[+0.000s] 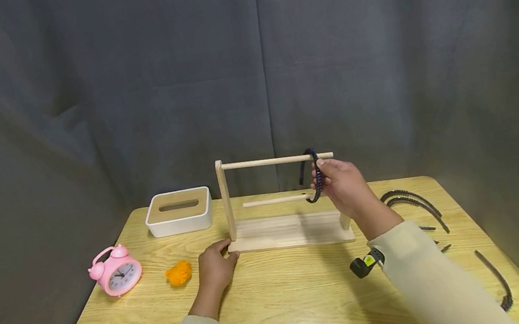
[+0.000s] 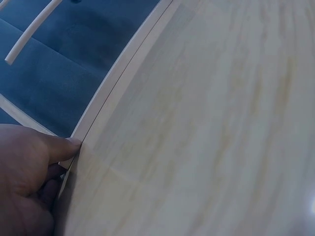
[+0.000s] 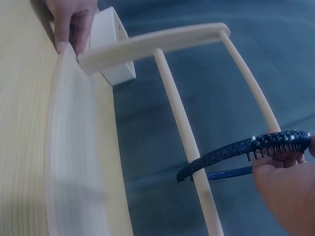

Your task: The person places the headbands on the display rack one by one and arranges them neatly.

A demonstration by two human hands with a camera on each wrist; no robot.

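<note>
A wooden rack (image 1: 226, 203) with two horizontal rods stands on the table. At its left end, my left hand (image 1: 216, 267) pinches the corner of the base (image 2: 110, 86), thumb on the near edge and fingers curled behind. My right hand (image 1: 345, 187) holds a dark blue toothed headband (image 3: 231, 151) between thumb and fingers, at the right part of the upper rod (image 1: 264, 162). The headband's band hangs over that rod, and its lower ends reach the lower rod (image 3: 179, 113). Part of the rack's right side is hidden behind my right hand and forearm.
Several dark headbands (image 1: 413, 199) lie on the right of the table, one (image 1: 495, 274) near the right edge. To the left are a white tissue box (image 1: 180, 224) with a wooden lid, a pink alarm clock (image 1: 120, 271) and an orange fluffy ball (image 1: 178, 273).
</note>
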